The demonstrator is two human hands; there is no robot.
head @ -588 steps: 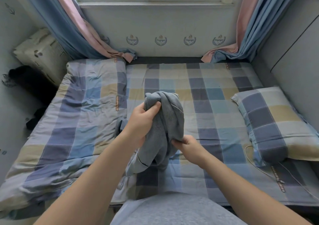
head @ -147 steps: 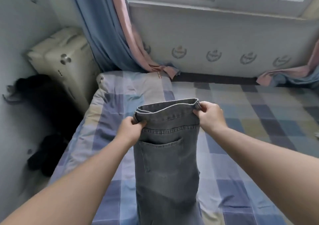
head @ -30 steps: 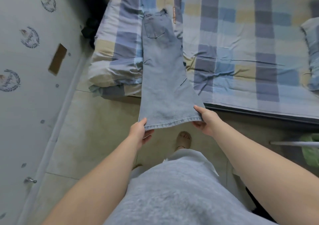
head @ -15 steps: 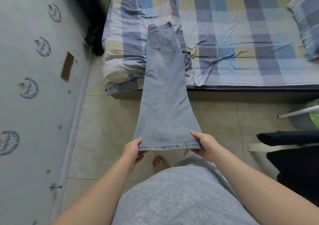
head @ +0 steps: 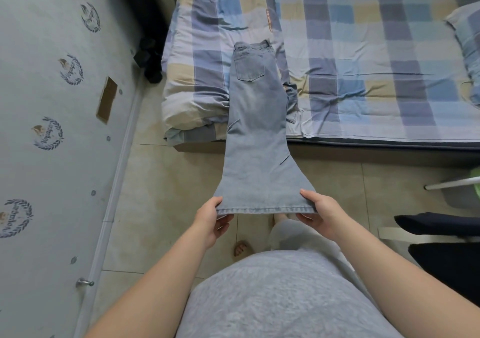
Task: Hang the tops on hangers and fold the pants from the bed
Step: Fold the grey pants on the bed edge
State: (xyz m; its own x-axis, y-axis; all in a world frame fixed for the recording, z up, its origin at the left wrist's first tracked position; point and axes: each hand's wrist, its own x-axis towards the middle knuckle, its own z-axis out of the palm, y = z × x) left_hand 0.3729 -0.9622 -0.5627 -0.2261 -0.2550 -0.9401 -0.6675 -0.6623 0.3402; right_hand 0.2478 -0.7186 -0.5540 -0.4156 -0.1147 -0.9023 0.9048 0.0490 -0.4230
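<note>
Light blue jeans (head: 255, 135) are stretched out lengthwise, folded leg on leg, back pocket up. Their waistband lies on the checked bed (head: 363, 60) and the legs span the gap over the floor toward me. My left hand (head: 211, 217) pinches the left corner of the hem, thumb on top. My right hand (head: 318, 214) pinches the right corner the same way. A bit of darker cloth (head: 292, 99) shows on the bed just right of the jeans.
A folded checked quilt (head: 197, 78) lies at the bed's left end, a pillow (head: 467, 47) at the right. Tiled floor (head: 166, 195) runs between me and the bed. A wall (head: 52, 130) stands on the left. Dark fabric (head: 441, 236) and a white bar (head: 452, 183) are at the right.
I have stepped back from the bed with the hem in both hands, so the jeans now stretch out straighter over the floor. The grips are unchanged.
</note>
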